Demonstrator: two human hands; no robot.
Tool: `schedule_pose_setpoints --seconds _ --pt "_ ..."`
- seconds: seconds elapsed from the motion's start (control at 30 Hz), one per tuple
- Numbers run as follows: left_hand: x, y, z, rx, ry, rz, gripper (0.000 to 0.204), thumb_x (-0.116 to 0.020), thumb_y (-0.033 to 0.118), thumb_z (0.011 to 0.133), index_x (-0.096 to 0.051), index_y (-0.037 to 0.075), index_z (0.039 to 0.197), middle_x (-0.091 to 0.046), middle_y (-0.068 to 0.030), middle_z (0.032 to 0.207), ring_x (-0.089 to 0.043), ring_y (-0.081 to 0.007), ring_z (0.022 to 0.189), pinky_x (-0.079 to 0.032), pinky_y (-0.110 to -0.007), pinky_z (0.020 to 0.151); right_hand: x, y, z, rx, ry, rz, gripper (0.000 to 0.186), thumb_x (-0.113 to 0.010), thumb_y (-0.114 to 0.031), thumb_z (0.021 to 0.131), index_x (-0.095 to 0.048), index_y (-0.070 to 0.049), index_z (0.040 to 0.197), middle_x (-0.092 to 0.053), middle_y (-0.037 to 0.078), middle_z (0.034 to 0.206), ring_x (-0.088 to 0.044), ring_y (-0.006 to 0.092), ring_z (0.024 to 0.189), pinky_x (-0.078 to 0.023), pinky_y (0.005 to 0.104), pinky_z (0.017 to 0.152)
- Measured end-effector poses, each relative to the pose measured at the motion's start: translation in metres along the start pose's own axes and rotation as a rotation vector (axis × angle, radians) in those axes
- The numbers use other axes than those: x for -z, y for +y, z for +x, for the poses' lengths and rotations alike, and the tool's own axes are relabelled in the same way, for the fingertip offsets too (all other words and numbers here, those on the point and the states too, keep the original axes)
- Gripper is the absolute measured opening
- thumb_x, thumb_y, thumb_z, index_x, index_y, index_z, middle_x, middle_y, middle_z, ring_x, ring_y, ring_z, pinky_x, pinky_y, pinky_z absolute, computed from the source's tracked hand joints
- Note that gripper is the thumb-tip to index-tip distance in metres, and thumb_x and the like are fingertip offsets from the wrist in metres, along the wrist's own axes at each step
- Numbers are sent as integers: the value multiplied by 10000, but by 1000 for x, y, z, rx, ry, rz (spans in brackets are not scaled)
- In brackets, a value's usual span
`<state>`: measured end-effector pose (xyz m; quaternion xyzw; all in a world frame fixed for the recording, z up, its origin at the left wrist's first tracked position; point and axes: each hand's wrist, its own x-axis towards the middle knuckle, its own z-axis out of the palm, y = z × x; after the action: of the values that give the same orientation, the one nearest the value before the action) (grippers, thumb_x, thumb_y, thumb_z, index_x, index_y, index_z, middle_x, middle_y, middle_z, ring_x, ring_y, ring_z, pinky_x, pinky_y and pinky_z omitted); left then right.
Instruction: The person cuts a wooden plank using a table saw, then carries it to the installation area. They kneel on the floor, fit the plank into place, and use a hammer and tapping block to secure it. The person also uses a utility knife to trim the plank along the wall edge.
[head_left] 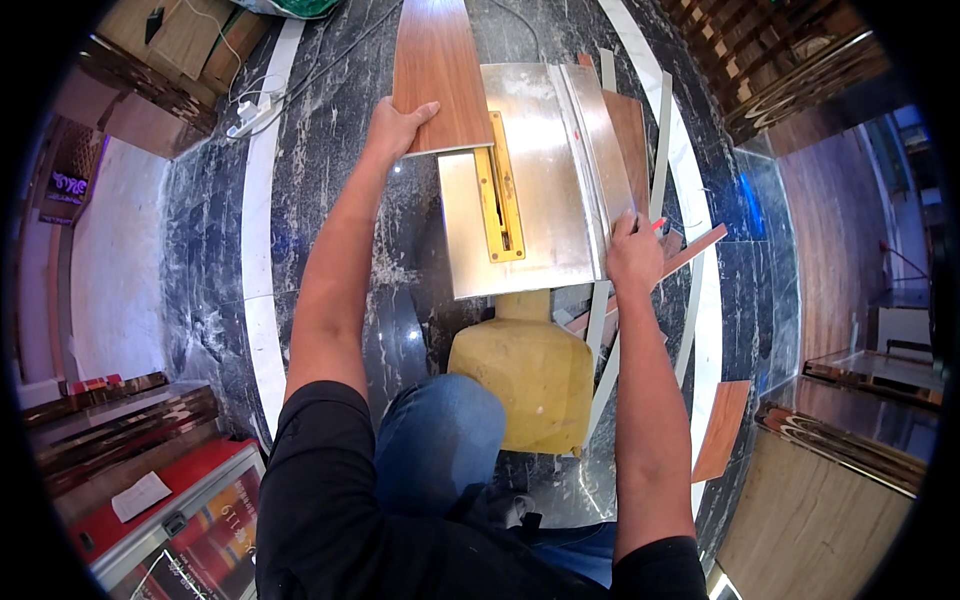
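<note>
Strips (662, 140) on floor (340, 120) beside, perhaps under, metal table (550, 200)

Metal tabletop (550, 215) is pretty shiny, far plank (442, 70) looks like smooth wood with a slight sheen. Near yellow thing (523, 375): matt, plastic-looking. Floor's (402, 245) glossy, stone-like.

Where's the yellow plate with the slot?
The yellow plate is on the left part of the silver tabletop in the head view, by the near end of the wooden board.
</note>
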<state>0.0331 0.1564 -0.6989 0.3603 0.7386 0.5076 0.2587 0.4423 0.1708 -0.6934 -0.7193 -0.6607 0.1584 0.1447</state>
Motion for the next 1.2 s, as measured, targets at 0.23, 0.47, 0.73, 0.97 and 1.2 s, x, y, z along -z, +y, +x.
schedule_pose_setpoints --seconds 0.23,0.47,0.73,0.97,1.2 --pt "0 -6 4 -24 0 11 596 -876 349 859 -654 -107 1172 -759 -194 1011 -753 -218 836 -600 -335 753 -1 0 1 8 4 -12 499 -435 -472 1050 -690 -66 1189 -728 279 1088 -693 485 1018 -529 576 907" --pt "0 6 -5 -4 -22 41 620 -875 362 859 -643 -114 1183 -758 -201 1023 -756 -222 844 -604 -338 753 -1 2 1 11 21 -21 500 -432 -473 1051 -690 -72 1199 -730 276 1078 -696 485 1008 -532 580 897" --pt "0 7 -4 -13 49 76 549 -889 290 839 -660 -111 1137 -762 -217 991 -764 -247 827 -604 -349 740 -1 0 2 -1 0 -2 506 -434 -473 1048 -689 -64 1203 -726 274 1101 -691 484 1031 -528 577 913" --pt "1 11 -6 32 16 58 557 -887 296 841 -656 -115 1137 -761 -221 992 -765 -246 824 -605 -348 737 0 0 1 -7 -13 -3 516 -430 -478 1047 -692 -62 1203 -723 272 1118 -688 483 1043 -525 571 926" --pt "3 -1 2 7 -2 3 559 -890 296 841 -655 -113 1142 -760 -219 1009 -764 -243 835 -607 -348 743 2 -3 0 -14 -11 1 515 -422 -479 1049 -690 -71 1210 -725 268 1121 -689 480 1043 -525 570 928"
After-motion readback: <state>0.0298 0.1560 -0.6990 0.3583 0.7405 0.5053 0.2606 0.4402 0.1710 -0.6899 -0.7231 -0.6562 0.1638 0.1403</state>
